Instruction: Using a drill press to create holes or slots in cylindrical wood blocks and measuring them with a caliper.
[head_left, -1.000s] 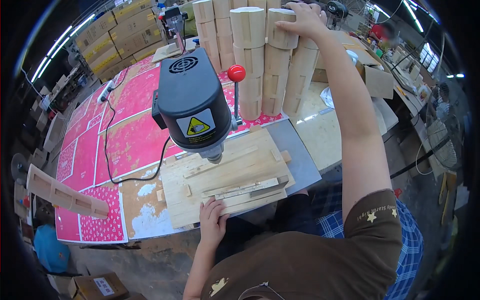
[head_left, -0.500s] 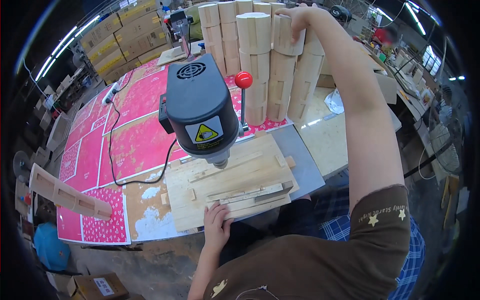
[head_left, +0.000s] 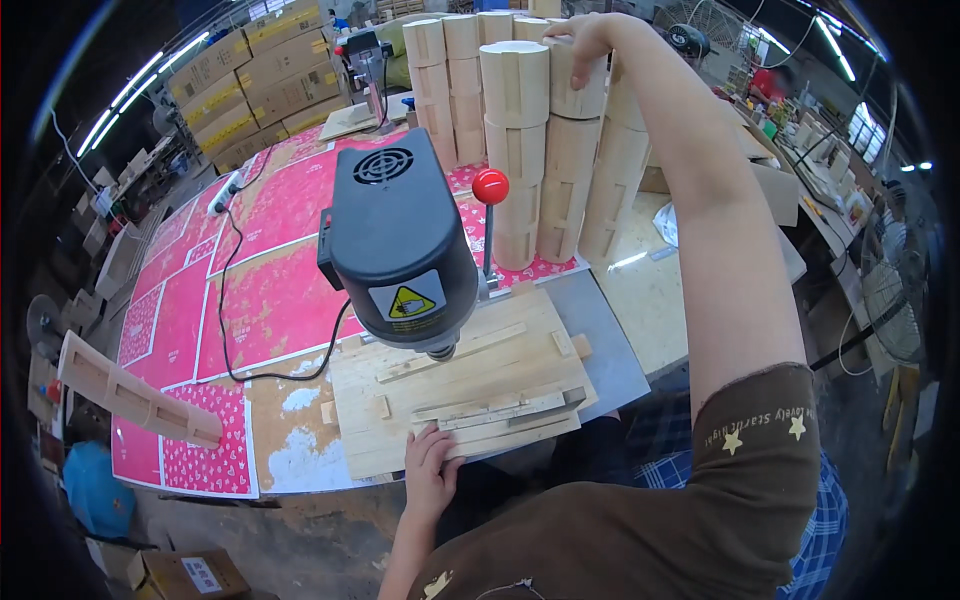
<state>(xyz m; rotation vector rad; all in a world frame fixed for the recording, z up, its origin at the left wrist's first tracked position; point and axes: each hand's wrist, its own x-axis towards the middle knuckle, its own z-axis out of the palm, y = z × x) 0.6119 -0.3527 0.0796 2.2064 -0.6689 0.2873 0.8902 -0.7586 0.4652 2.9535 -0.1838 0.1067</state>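
Observation:
My right hand (head_left: pixel 588 42) reaches far forward to the stacked wooden cylinders. Its fingers curl over the rim of the top wooden cylinder (head_left: pixel 577 92), with the thumb down its near side. The stack under it stands upright among several others. My left hand (head_left: pixel 432 470) lies at the near edge of a wooden board (head_left: pixel 460 370), fingers stretched out and touching a wooden strip (head_left: pixel 500 410) fixed there. Above the board stands a black drill press (head_left: pixel 400 230) with a red ball-ended lever (head_left: pixel 490 187). Its head hides part of the board, and its bit is not visible.
At the left, a leaning wooden cylinder stack (head_left: pixel 140 395) stands on the pink-covered table (head_left: pixel 270 270). A black cable (head_left: pixel 228 330) runs to a white power strip (head_left: pixel 222 192). Another drill press (head_left: pixel 365 60) and cardboard boxes (head_left: pixel 275 85) are farther back. A fan (head_left: pixel 890 300) stands at the right.
The view has tilted slightly, so the table and stacks sit a little lower. My right hand keeps its place on the top cylinder, and my left hand stays at the board's edge.

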